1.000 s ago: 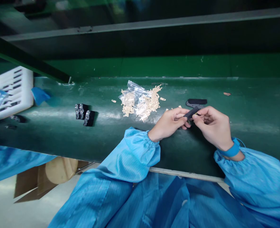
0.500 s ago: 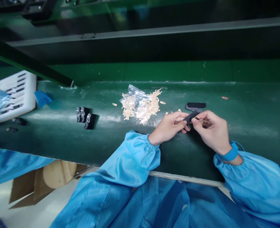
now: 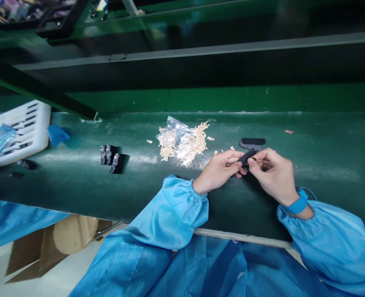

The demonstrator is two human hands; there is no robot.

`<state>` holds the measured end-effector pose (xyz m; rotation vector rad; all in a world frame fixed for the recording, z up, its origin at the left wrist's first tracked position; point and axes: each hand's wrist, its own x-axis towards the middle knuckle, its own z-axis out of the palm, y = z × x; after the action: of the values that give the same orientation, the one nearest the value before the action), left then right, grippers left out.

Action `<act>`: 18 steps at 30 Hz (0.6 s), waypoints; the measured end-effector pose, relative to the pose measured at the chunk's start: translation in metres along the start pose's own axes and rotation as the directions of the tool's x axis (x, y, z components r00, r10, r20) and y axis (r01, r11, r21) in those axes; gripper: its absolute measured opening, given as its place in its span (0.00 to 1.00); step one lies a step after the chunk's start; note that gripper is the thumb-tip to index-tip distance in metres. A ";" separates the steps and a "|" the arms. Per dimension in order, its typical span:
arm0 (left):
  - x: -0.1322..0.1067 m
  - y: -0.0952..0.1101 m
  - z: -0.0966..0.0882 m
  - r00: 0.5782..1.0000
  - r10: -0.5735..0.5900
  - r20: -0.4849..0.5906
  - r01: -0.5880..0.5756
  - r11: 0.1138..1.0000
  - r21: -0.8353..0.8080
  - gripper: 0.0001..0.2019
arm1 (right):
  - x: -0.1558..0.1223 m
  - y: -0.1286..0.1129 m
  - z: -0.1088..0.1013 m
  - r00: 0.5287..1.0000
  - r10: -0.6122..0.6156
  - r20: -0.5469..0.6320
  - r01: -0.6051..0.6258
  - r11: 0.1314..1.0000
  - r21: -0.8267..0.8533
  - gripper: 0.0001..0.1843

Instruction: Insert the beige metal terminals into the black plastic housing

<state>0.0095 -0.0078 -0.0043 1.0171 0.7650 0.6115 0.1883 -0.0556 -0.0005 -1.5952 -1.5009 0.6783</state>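
so I've got this small black part (image 3: 247, 156) pinched between both hands just above the worktop (image 3: 324, 165), long axis tilting up to the right, left hand (image 3: 221, 170) on its lower end, right hand (image 3: 271, 175) on its upper end.

L hand (image 3: 221, 169) + R hand (image 3: 273, 173) both pinch one small black part (image 3: 247, 156), fingertips meeting on it, above green belt (image 3: 324, 165). Landmark = clear bag of beige strips (image 3: 182, 142): hands just right of it and nearer the person. Flat black piece (image 3: 253, 143) right of bag, just behind hands. Black block cluster (image 3: 111, 154) left of bag. White slotted tray (image 3: 18, 130) far left. Blue wrist strap (image 3: 298, 203) on R wrist.
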 end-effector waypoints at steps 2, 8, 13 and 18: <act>-0.001 0.001 0.001 1.000 0.001 -0.001 -0.001 1.000 -0.004 0.11 | -0.001 0.000 0.000 1.000 -0.004 -0.001 0.004 1.000 -0.005 0.08; -0.002 0.003 0.002 1.000 0.002 -0.005 -0.002 1.000 -0.002 0.12 | -0.002 -0.003 0.001 0.999 -0.030 -0.031 0.029 0.999 -0.026 0.09; -0.003 0.000 0.006 1.000 0.017 -0.025 -0.017 1.000 -0.009 0.13 | -0.002 -0.008 0.001 0.994 -0.073 -0.076 0.066 0.994 -0.092 0.09; -0.004 -0.001 0.011 0.993 0.005 -0.116 -0.008 1.000 -0.025 0.12 | -0.002 -0.009 0.001 0.982 -0.183 -0.050 0.172 0.969 -0.175 0.07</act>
<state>0.0163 -0.0170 -0.0003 0.9673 0.8539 0.6891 0.1823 -0.0580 0.0062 -1.5678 -1.6658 0.4021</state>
